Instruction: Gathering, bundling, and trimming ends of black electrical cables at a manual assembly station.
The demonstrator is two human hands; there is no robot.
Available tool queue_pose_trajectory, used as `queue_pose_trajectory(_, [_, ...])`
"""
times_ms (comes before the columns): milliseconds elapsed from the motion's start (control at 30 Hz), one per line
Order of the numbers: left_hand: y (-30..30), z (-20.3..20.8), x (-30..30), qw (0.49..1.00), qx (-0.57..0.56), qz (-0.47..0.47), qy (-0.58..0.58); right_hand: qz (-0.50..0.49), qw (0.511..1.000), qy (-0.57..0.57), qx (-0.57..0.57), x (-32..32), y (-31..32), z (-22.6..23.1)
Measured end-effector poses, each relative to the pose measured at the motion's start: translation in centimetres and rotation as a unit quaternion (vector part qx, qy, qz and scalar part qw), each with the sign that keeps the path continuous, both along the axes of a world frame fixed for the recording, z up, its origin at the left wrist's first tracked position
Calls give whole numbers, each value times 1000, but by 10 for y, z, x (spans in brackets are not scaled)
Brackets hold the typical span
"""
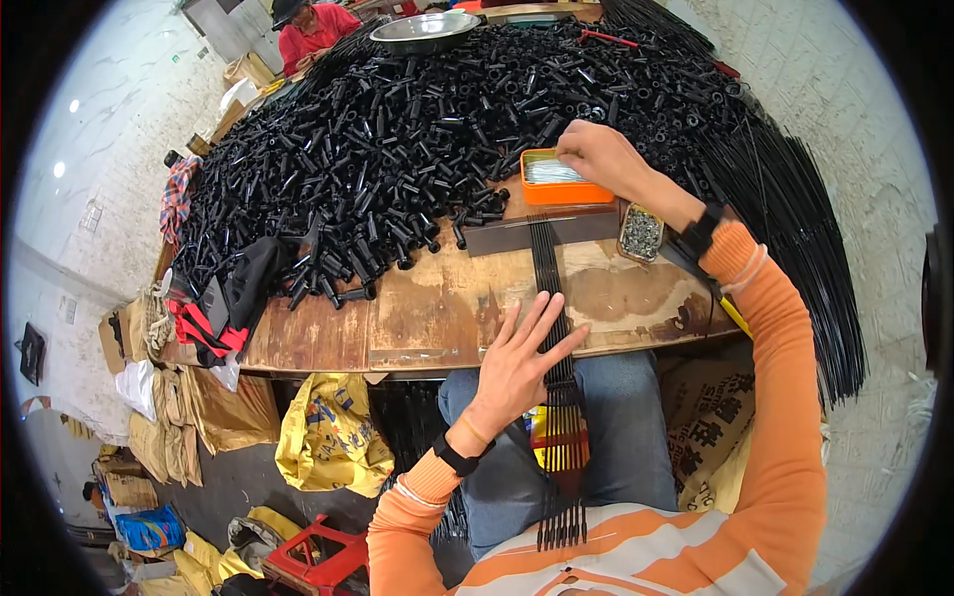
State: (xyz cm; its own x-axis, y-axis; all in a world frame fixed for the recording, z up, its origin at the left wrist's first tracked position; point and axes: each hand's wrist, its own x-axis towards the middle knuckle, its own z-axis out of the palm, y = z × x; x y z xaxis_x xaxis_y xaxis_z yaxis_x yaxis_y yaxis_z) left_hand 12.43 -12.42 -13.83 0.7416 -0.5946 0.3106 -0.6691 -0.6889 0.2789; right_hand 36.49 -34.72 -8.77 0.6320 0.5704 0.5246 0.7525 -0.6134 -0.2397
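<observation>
My left hand (524,360) lies flat with its fingers spread on a row of thin black rods (545,256). The rods run side by side from a dark block (596,226) on the table, over the edge and down across my lap. My right hand (608,159) is at an orange box (567,194) of thin silvery metal pins (553,172). Its fingers are bent together over the pins at the box's right side; what they pinch is hidden. Just below the right wrist stands a small tin (641,232) of tiny metal parts.
A large heap of black tubular parts (397,149) covers the back of the wooden table (427,308). A metal bowl (424,30) rests on it. Long black rods (795,238) hang over the right side. Dark cloth (253,283) lies at left. A person in red (316,35) sits across.
</observation>
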Motion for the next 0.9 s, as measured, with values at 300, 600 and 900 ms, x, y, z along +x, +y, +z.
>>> queue_pose_trajectory(300, [0,-4,2,1000,-16,-4,-4,60,994,47,-83,-61,-4,-22])
queue_pose_trajectory(600, [-1,-5,3,1000,-9,-5,-3,66,993,31,-88,-65,-17,-22])
queue_pose_trajectory(900, [-1,-6,3,1000,-15,-6,-6,61,993,29,-93,-68,-17,-19])
